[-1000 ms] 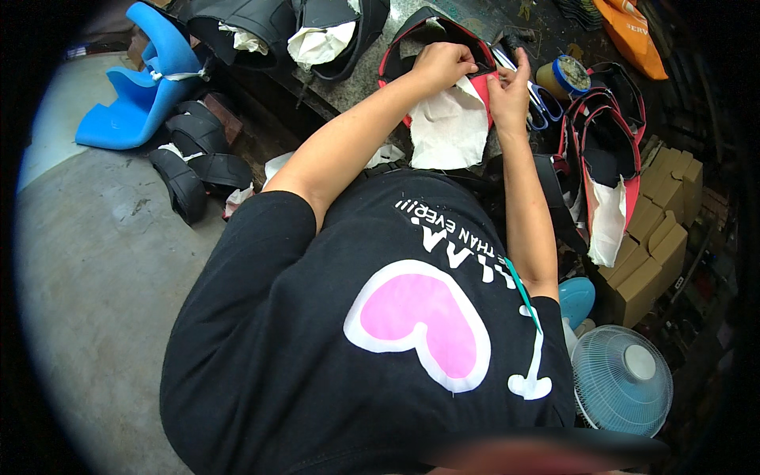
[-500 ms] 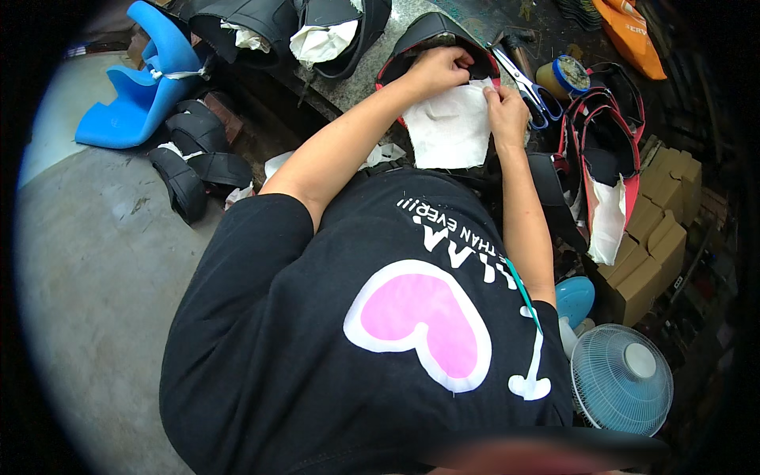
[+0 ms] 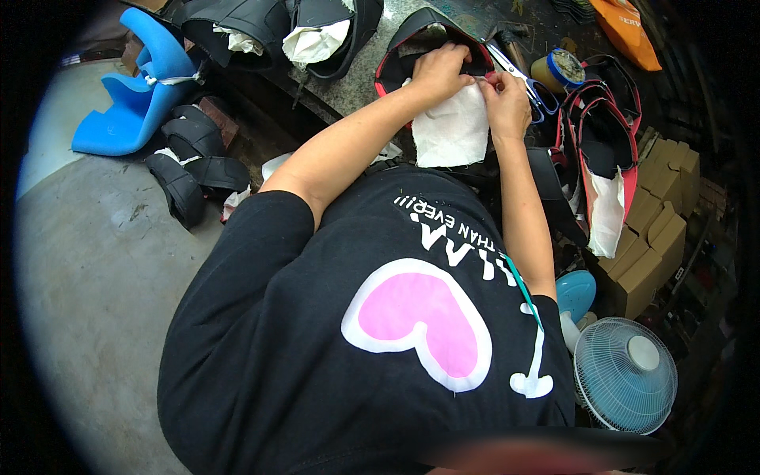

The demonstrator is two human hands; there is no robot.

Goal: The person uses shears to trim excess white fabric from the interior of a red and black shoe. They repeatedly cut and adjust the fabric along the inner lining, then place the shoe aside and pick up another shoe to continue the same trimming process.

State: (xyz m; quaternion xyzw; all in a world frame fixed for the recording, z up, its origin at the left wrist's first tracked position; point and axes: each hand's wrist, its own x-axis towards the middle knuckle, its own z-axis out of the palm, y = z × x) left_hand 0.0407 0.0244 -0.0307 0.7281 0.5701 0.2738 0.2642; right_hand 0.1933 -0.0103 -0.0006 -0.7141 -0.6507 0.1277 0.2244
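Observation:
A black shoe upper point(image 3: 393, 70) with red trim sits on the bench in front of me. From its opening a white lining piece point(image 3: 451, 131) hangs down towards my shirt. My left hand point(image 3: 442, 73) reaches over the upper's opening with its fingers curled in, gripping near the lining's top edge; the fingertips are partly hidden. With thumb and fingers pinched together, my right hand point(image 3: 507, 103) holds the right side of the upper's edge, where the red trim meets the white lining. Both hands are close together at that edge.
Blue-handled scissors point(image 3: 522, 75), a hammer point(image 3: 513, 47) and a blue-rimmed jar point(image 3: 560, 71) lie just right of the upper. More red-and-black uppers point(image 3: 606, 134) are stacked further right. Black shoes point(image 3: 237, 36) stand at the back left. A fan point(image 3: 625, 376) is at lower right.
My left hand has shifted slightly right and nearer me, its fingers flatter over the opening. My right hand keeps its pinch and has moved slightly. The view has shifted a little.

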